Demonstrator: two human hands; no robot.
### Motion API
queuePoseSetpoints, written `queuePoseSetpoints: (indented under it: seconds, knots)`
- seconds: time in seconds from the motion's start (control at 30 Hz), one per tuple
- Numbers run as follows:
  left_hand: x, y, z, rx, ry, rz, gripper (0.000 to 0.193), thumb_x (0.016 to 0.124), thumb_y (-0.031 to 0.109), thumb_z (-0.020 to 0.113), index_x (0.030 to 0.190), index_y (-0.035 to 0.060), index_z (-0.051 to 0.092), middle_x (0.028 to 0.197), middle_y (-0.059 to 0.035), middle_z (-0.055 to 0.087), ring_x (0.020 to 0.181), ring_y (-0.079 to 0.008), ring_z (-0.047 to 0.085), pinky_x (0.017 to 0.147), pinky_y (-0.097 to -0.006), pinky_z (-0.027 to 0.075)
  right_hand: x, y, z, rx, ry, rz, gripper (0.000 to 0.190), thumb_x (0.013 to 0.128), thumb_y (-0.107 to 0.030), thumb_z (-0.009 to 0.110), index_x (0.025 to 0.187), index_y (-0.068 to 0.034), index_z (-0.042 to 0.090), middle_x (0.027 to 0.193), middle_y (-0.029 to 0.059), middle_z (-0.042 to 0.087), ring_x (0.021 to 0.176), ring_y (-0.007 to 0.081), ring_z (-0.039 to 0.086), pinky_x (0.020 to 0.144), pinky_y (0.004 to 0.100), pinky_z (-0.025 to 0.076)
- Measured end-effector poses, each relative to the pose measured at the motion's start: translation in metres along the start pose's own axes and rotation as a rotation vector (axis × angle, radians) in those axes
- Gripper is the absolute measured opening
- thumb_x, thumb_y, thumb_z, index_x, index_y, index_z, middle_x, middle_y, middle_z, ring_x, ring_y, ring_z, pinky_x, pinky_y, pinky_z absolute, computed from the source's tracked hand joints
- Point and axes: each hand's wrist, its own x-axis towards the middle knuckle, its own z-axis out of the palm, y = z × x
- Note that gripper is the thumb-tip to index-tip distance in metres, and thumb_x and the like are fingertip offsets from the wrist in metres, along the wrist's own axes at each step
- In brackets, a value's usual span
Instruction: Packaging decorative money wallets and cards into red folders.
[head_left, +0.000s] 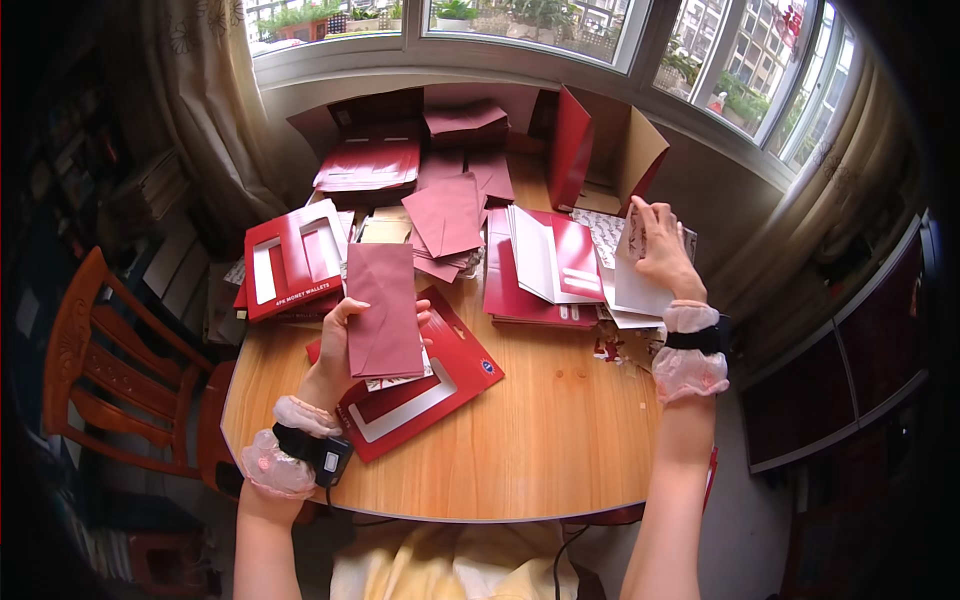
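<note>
My left hand holds a dusky-red paper envelope, flap side up, with the edge of a printed white card showing beneath it. Under that hand a red cardboard wallet sleeve with a cut-out window lies flat on the table. At the right, my right hand grips a folded white card with a printed pattern, over a pile of similar cards. Just left of it, several white folded cards stand partly open on red sleeves.
Loose envelopes lie mid-table, with another envelope stack behind. Red sleeves are piled at left and back left. An open red carton stands by the window. Paper scraps lie near the wooden table's right side. A wooden chair is at left.
</note>
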Motion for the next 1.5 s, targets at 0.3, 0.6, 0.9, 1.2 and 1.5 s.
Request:
queuePoseSetpoints:
  seconds: [0.3, 0.6, 0.9, 1.2, 1.5]
  knots:
    - [-0.013, 0.007, 0.01, 0.058, 0.001, -0.07, 0.074, 0.087, 0.035, 0.051, 0.142, -0.0104, 0.032, 0.142, -0.0281, 0.046, 0.125, -0.0374, 0.054, 0.104, -0.0539, 0.046, -0.051, -0.149, -0.077, 0.528, 0.303, -0.539, 0.094, 0.063, 0.013, 0.066, 0.148, -0.014, 0.036, 0.135, 0.0166, 0.036, 0.132, 0.0373, 0.041, 0.106, 0.0409, 0.041]
    - [-0.016, -0.001, 0.021, 0.245, 0.101, -0.067, 0.058, 0.098, 0.041, 0.052, 0.137, -0.0014, 0.045, 0.127, -0.0175, 0.06, 0.11, -0.0273, 0.064, 0.096, -0.0405, 0.053, -0.085, -0.244, 0.028, 0.856, 0.42, -0.99, 0.07, 0.066, 0.007, 0.077, 0.126, -0.012, 0.047, 0.134, 0.0178, 0.037, 0.132, 0.0452, 0.043, 0.106, 0.0522, 0.046]
    - [-0.017, -0.001, -0.002, 0.085, 0.025, -0.096, 0.049, 0.092, 0.035, 0.058, 0.131, 0.0041, 0.053, 0.12, -0.0126, 0.064, 0.106, -0.0264, 0.065, 0.094, -0.0443, 0.052, -0.1, -0.256, 0.03, 0.853, 0.085, -0.797, 0.057, 0.088, -0.012, 0.071, 0.137, -0.004, 0.043, 0.144, 0.021, 0.042, 0.131, 0.0404, 0.047, 0.105, 0.0437, 0.047]
    - [-0.006, -0.003, -0.017, 0.003, 0.027, 0.006, 0.052, 0.09, 0.029, 0.064, 0.131, 0.0019, 0.051, 0.122, -0.0154, 0.063, 0.11, -0.0277, 0.064, 0.1, -0.0422, 0.05, -0.117, -0.249, 0.033, 0.952, -0.108, -0.609, 0.047, 0.079, 0.008, 0.063, 0.122, -0.003, 0.046, 0.127, 0.0216, 0.05, 0.106, 0.0361, 0.061, 0.088, 0.0366, 0.052]
    - [-0.006, -0.007, 0.0, 0.27, 0.125, 0.092, 0.043, 0.09, 0.015, 0.066, 0.128, 0.0001, 0.052, 0.12, -0.0132, 0.064, 0.105, -0.0236, 0.065, 0.093, -0.0388, 0.054, -0.088, -0.245, 0.055, 1.133, -0.237, -0.049, 0.038, 0.08, -0.013, 0.077, 0.096, -0.003, 0.045, 0.071, 0.0082, 0.065, 0.067, 0.016, 0.066, 0.068, 0.0309, 0.053]
